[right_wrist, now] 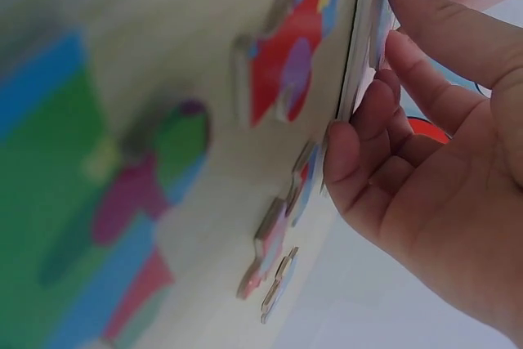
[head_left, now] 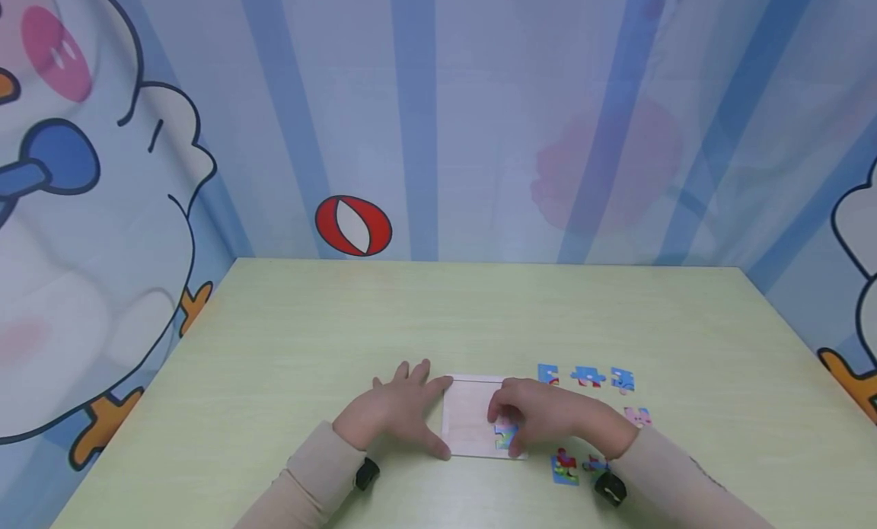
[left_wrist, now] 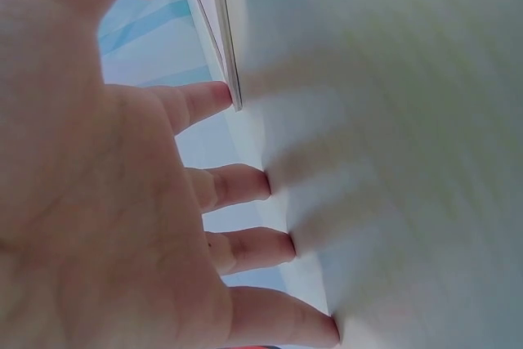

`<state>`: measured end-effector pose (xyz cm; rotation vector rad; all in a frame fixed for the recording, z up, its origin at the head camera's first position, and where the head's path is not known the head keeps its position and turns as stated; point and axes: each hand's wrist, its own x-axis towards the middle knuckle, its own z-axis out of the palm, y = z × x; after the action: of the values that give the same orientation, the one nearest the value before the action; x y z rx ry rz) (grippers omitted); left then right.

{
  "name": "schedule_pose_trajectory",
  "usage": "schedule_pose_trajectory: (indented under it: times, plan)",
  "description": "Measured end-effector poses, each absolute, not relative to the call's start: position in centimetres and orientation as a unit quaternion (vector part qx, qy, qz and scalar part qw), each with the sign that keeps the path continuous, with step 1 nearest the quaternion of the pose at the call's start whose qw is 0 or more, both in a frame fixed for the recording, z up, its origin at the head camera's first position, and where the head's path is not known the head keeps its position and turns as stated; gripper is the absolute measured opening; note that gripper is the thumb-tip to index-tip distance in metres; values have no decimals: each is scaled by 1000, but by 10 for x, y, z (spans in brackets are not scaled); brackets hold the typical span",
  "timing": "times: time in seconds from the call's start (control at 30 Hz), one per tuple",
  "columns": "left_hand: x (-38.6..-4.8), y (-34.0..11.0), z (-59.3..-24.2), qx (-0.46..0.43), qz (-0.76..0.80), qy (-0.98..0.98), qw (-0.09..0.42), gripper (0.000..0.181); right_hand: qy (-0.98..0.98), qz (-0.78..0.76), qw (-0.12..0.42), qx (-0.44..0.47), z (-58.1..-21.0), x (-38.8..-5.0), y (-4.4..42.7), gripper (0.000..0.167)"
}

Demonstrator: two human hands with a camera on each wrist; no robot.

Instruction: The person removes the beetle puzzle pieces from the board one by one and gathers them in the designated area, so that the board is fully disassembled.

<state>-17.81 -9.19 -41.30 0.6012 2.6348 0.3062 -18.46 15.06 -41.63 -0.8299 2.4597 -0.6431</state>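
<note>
A white puzzle tray point(head_left: 469, 419) lies flat on the table, with colourful puzzle piece parts point(head_left: 505, 435) showing at its lower right. My left hand point(head_left: 397, 411) is spread at the tray's left side, its thumb and index finger touching the frame. In the left wrist view, the other fingertips point(left_wrist: 280, 248) rest on the tabletop. Over the tray's right side, my right hand point(head_left: 541, 413) bends its fingers and thumb around a puzzle piece point(right_wrist: 378, 34) in the tray; the hand hides much of it.
Loose puzzle pieces lie right of the tray: a row of blue ones point(head_left: 588, 376) behind the right hand, a pink one point(head_left: 638, 415) beyond the wrist, and a green-and-red one point(head_left: 565, 468) in front. Another point(head_left: 594, 463) is partly under the right wrist. A patterned curtain point(head_left: 479, 133) stands behind the table.
</note>
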Motion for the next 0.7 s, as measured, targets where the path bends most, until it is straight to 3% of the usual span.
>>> schedule_pose_trajectory:
  times: [0.7]
  plan:
    - [-179, -92, -416, 215, 113, 947, 208, 102, 859, -294, 233, -349, -412, -181, 161, 15]
